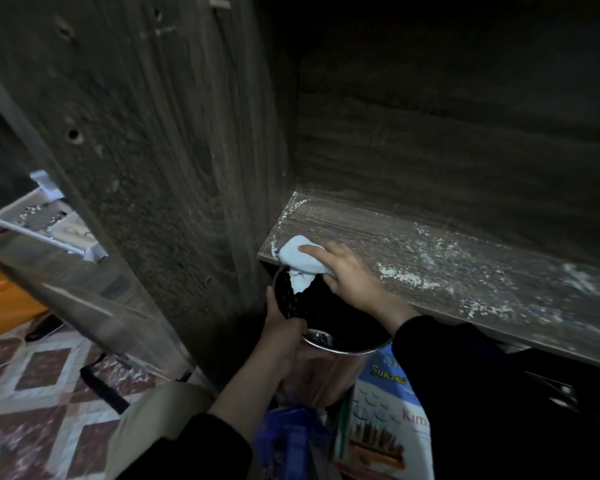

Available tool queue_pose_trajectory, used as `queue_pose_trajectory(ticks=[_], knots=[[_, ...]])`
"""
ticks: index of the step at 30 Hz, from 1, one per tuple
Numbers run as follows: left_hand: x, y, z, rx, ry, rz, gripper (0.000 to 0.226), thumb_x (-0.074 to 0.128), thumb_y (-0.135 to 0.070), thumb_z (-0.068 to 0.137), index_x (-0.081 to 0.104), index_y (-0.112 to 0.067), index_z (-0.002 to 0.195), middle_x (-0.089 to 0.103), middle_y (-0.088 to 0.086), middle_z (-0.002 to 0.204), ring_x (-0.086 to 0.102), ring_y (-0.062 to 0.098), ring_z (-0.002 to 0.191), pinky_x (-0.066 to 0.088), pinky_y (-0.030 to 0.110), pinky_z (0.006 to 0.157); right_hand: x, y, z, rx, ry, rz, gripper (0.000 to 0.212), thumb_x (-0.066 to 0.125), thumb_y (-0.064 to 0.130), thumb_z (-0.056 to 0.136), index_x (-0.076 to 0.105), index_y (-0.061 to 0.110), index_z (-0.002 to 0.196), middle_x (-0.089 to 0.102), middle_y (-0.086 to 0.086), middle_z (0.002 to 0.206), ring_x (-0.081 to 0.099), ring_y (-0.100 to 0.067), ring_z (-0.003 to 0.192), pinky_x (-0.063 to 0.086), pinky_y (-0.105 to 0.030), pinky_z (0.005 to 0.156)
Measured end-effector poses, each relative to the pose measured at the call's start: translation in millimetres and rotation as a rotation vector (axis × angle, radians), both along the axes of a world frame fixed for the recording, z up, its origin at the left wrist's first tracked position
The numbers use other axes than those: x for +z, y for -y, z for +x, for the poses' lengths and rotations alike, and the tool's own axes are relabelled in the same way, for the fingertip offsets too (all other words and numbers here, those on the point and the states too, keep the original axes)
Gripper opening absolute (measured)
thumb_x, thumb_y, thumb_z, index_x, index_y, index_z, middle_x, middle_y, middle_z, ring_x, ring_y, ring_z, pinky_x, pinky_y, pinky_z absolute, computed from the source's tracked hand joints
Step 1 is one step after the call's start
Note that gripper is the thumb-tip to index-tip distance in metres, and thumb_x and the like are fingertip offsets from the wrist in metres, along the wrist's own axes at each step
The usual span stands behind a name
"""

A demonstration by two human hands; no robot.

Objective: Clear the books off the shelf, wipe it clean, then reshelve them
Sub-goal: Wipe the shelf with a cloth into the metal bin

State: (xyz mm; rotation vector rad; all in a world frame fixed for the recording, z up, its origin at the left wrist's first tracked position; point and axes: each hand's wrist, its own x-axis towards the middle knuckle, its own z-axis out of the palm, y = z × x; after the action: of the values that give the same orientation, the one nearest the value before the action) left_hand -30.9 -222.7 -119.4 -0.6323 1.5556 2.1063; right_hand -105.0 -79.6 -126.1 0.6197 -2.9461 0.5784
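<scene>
**Wiping in hand: crumbs swept off shelf into bin**

Nearest, low down: a book (388,410) w/ pale blue cover stands below shelf level, so clearing looks done at this end. Above it, L hand (284,336) grips the rim of a metal bin (347,348), thumb hooked inside, w/ the mouth right under the shelf's front lip. Bin interior is dark, w/ pale specks on the inner wall; rest can't tell. R hand (350,271) clutches a light blue cloth (298,252) at the front left corner of the shelf (482,282), one flap hanging over the edge into the bin. Further along, white crumbs (400,276) lie strewn to the right & rear. Next, prob: drag cloth from the right toward the corner, bin tight under the lip, else crumbs drop on the book below.
</scene>
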Motion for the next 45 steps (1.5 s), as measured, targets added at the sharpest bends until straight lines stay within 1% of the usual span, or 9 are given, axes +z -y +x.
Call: queue_pose_trajectory(ticks=[3, 15, 22, 27, 30, 34, 37, 42, 45], knots=[[3.1, 3.3, -4.7, -0.042, -0.002, -0.019, 0.098, 0.036, 0.021, 0.084, -0.002, -0.041, 0.15, 0.035, 0.004, 0.147, 0.06, 0.032, 0.083, 0.055, 0.047, 0.043, 9.7, -13.5, 11.7, -0.075, -0.074, -0.03, 0.066, 0.054, -0.004, 0.081, 0.046, 0.021, 0.141, 0.048, -0.013, 0.136, 0.045, -0.035, 0.118, 0.035, -0.04, 0.102], [-7.2, -38.4, -4.3, 0.049, 0.022, -0.239, 0.09, 0.032, 0.015, 0.086, 0.005, -0.045, 0.149, 0.022, 0.012, 0.153, 0.045, 0.054, 0.112, 0.047, 0.051, 0.032, 20.4, -81.1, 55.7, -0.469, -0.088, -0.146, 0.066, 0.054, -0.003, 0.083, 0.042, 0.021, 0.144, 0.043, -0.015, 0.143, 0.042, -0.035, 0.126, 0.034, -0.041, 0.107], [-3.4, -46.4, 1.9, 0.081, -0.004, -0.155, 0.089, 0.03, 0.016, 0.088, 0.005, -0.043, 0.149, 0.028, 0.01, 0.149, 0.047, 0.045, 0.109, 0.05, 0.045, 0.034, 14.2, -126.1, 73.3, -0.764, -0.146, -0.11, 0.068, 0.058, -0.001, 0.083, 0.04, 0.02, 0.145, 0.044, -0.019, 0.139, 0.044, -0.036, 0.118, 0.037, -0.043, 0.101], [-25.7, -45.2, -0.8, 0.089, -0.085, -0.206, 0.097, 0.042, 0.013, 0.081, 0.007, -0.051, 0.146, 0.043, 0.008, 0.142, 0.059, 0.04, 0.107, 0.051, 0.064, 0.079, 5.3, -169.4, 94.4, -1.132, -0.138, -0.054, 0.067, 0.062, 0.01, 0.086, 0.035, 0.02, 0.147, 0.038, -0.022, 0.142, 0.038, -0.04, 0.12, 0.034, -0.048, 0.098], [-23.5, -47.6, 5.1, 0.074, -0.145, -0.175, 0.092, 0.039, 0.016, 0.083, 0.011, -0.041, 0.15, 0.046, 0.007, 0.139, 0.057, 0.035, 0.11, 0.047, 0.065, 0.086, -6.0, -181.9, 105.0, -1.282, -0.05, -0.027, 0.064, 0.059, 0.019, 0.09, 0.03, 0.018, 0.147, 0.027, -0.025, 0.148, 0.032, -0.044, 0.125, 0.031, -0.05, 0.1], [-24.4, -44.6, 7.4, 0.049, -0.125, -0.126, 0.093, 0.034, 0.02, 0.084, 0.008, -0.041, 0.15, 0.041, 0.0, 0.141, 0.054, 0.034, 0.115, 0.049, 0.064, 0.083, -19.8, -166.1, 103.7, -1.278, -0.04, 0.022, 0.062, 0.052, 0.027, 0.092, 0.028, 0.014, 0.148, 0.023, -0.028, 0.15, 0.03, -0.045, 0.127, 0.028, -0.051, 0.098], [-24.8, -42.5, 10.6, 0.008, -0.101, -0.117, 0.092, 0.033, 0.019, 0.086, 0.009, -0.043, 0.149, 0.042, -0.005, 0.132, 0.055, 0.034, 0.105, 0.056, 0.049, 0.052, -23.3, -141.5, 94.5, -1.242, -0.034, 0.022, 0.061, 0.049, 0.028, 0.094, 0.028, 0.012, 0.148, 0.021, -0.029, 0.151, 0.029, -0.045, 0.129, 0.028, -0.051, 0.098], [-30.1, -39.3, 12.2, 0.016, -0.117, -0.134, 0.099, 0.04, 0.021, 0.083, 0.009, -0.047, 0.148, 0.045, -0.002, 0.139, 0.055, 0.035, 0.116, 0.047, 0.063, 0.088, -25.4, -96.8, 77.6, -1.164, -0.04, -0.032, 0.06, 0.057, 0.022, 0.09, 0.037, 0.008, 0.144, 0.029, -0.034, 0.147, 0.036, -0.048, 0.125, 0.031, -0.054, 0.095], [-27.0, -35.4, 12.2, 0.001, -0.081, -0.117, 0.1, 0.041, 0.02, 0.084, 0.008, -0.049, 0.147, 0.043, -0.003, 0.14, 0.055, 0.04, 0.114, 0.053, 0.059, 0.077, -24.9, -75.6, 67.5, -1.122, -0.006, -0.041, 0.062, 0.059, 0.022, 0.088, 0.038, 0.008, 0.144, 0.03, -0.034, 0.146, 0.037, -0.048, 0.125, 0.032, -0.055, 0.095]])
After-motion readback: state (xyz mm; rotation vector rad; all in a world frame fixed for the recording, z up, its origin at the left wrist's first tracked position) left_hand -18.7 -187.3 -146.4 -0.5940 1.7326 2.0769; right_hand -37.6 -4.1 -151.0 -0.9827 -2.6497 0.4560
